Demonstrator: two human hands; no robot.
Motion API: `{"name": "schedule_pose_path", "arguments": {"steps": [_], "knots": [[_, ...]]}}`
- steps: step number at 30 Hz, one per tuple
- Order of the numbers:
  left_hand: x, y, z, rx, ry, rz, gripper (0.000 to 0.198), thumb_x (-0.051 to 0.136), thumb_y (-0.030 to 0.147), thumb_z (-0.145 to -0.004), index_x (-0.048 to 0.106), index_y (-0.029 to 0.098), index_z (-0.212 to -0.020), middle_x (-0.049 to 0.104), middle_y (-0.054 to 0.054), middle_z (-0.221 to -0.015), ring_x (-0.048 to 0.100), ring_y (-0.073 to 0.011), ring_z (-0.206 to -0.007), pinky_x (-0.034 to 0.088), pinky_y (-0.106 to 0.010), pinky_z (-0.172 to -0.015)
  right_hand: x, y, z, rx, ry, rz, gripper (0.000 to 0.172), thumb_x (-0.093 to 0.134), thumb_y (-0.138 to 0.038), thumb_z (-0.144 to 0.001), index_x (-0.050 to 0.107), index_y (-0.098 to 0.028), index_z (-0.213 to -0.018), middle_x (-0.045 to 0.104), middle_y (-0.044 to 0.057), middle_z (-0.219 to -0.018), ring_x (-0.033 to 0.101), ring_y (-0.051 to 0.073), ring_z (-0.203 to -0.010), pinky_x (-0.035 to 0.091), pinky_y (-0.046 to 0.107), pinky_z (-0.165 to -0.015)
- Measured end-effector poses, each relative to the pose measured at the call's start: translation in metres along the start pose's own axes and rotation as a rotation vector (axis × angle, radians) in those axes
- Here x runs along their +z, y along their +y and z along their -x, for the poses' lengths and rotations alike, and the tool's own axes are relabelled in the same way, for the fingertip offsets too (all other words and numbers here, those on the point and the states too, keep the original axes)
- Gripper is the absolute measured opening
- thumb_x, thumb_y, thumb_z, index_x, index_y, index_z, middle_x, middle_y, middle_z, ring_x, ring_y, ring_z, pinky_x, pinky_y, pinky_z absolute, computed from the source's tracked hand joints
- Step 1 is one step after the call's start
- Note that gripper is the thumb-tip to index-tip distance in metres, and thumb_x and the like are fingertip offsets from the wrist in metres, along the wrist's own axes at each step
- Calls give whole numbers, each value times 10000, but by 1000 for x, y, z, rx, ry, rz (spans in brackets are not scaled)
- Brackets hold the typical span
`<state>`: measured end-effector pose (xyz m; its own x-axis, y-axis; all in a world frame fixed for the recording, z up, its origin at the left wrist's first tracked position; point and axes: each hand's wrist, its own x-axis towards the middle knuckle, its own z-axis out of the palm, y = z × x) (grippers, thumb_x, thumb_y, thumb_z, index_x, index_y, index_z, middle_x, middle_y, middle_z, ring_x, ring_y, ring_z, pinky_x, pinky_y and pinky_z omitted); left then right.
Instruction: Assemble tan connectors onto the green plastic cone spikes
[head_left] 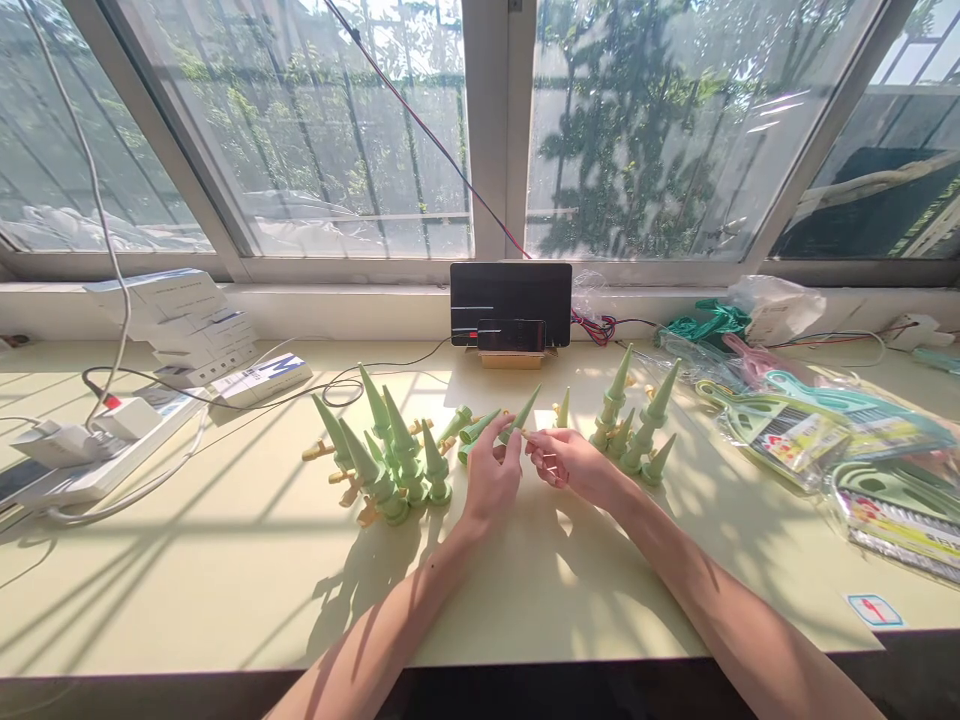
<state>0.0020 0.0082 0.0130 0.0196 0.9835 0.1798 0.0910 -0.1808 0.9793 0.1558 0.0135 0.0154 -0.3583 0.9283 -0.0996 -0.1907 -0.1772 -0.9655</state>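
In the head view, my left hand [493, 475] is closed around the lower part of a green cone-tipped piece [527, 408], whose point slants up to the right. Close beside it, my right hand [566, 462] pinches a small yellowish part [527, 436] against that piece; the fingers hide most of this part. To the left stands a cluster of green cone-tipped pieces [405, 455] with yellow side pegs [349, 490]. A smaller group of similar pieces [651, 430] stands to the right. Green pieces [478, 428] lie tilted just behind my left hand.
A black tablet [510, 290] with a phone [517, 335] before it stands at the back. Stacked white boxes [176, 310] and a power strip [97, 475] with plugs and cables occupy the left. Bagged green brushes [780, 430] lie on the right of the pale table [225, 600].
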Motion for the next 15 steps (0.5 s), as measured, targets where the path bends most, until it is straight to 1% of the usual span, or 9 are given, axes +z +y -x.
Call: {"name": "schedule_pose_path", "arguments": {"steps": [1, 3, 5, 7, 10, 15], "knots": [[0, -1, 0, -2, -5, 1, 409, 566, 424, -912, 624, 169, -1227, 686, -57, -866, 478, -68, -456, 372, -217, -419, 0, -1, 1, 7, -9, -16, 402, 737, -560, -800, 638, -175, -740, 484, -12, -669, 386, 80, -487, 169, 274, -460], [0, -2, 0, -8, -11, 3, 409, 560, 426, -920, 622, 167, -1229, 607, 5, -650, 452, -80, -434, 360, -211, -418, 1, -2, 2, 20, -24, -56, 399, 740, -551, -800, 644, -166, -755, 481, -21, -656, 377, 72, -486, 161, 266, -463], [0, -3, -1, -9, -17, 11, 406, 556, 426, -926, 623, 169, -1233, 537, 36, -561, 434, -83, -424, 356, -206, -420, 1, -3, 3, 34, -39, -92, 396, 746, -539, -797, 650, -155, -773, 478, -28, -641, 364, 65, -487, 156, 260, -464], [0, -3, -1, -3, -23, 21, 401, 554, 423, -929, 632, 171, -1231, 516, 43, -546, 429, -81, -424, 355, -205, -422, 1, -3, 3, 55, -53, -122, 390, 761, -523, -788, 653, -147, -780, 469, -33, -627, 346, 61, -492, 158, 258, -464], [0, -2, -1, 5, -24, 31, 403, 558, 418, -925, 647, 169, -1230, 524, 36, -561, 432, -80, -424, 355, -207, -421, 0, -2, 3, 70, -72, -158, 370, 771, -497, -789, 657, -145, -779, 451, -35, -627, 314, 62, -508, 178, 264, -475], [1, 1, -1, -7, -33, 27, 423, 550, 408, -918, 665, 169, -1248, 542, 22, -593, 434, -80, -416, 367, -219, -421, -1, 0, 3, 39, -58, -180, 330, 771, -470, -793, 662, -163, -744, 422, -27, -647, 281, 77, -534, 208, 277, -500]]}}
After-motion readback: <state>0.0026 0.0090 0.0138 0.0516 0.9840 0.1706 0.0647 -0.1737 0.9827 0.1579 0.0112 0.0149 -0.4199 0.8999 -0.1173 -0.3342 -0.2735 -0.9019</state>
